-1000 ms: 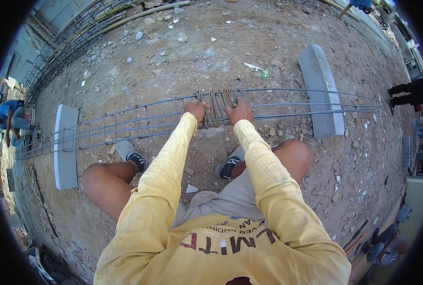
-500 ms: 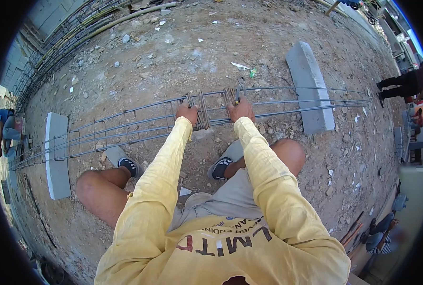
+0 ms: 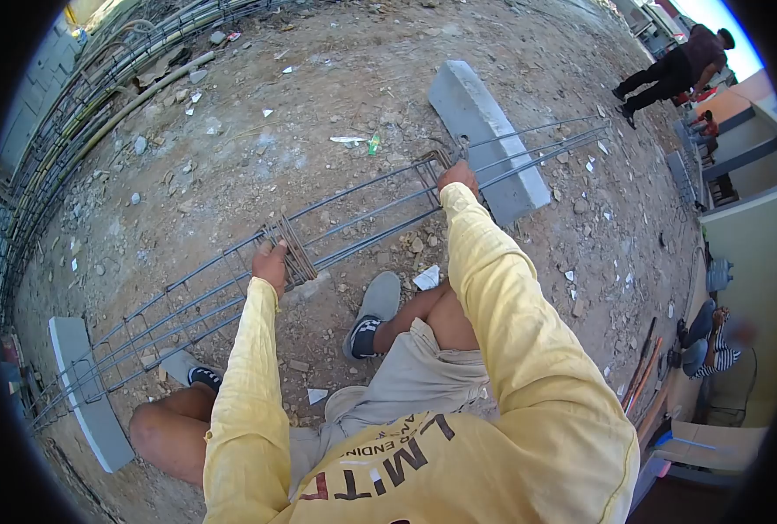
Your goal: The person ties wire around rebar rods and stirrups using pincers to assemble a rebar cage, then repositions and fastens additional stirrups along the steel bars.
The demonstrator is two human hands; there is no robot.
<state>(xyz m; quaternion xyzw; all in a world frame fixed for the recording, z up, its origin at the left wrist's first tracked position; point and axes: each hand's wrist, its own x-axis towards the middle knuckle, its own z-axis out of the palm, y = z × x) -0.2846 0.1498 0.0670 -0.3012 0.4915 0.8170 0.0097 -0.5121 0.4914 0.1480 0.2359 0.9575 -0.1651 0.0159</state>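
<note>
A long cage of steel rebars lies across two concrete blocks, with square wire stirrups around the bars. My left hand is closed on a tight bundle of stirrups near the middle of the cage. Farther right, my right hand grips metal pincers, their lower part hidden by the fingers. Beside that hand, a smaller group of stirrups hangs on the bars, close to the right block. More stirrups stand spaced out along the left part.
The left concrete block supports the cage's other end. Rubble and white shards litter the dirt around my shoes. More rebar cages lie along the far left. One person stands at upper right; another sits at right.
My right hand has slid right along the bars with the smaller stirrup group and the pincers, widening the gap between my hands. My left hand remains at the bundle. The view has turned.
</note>
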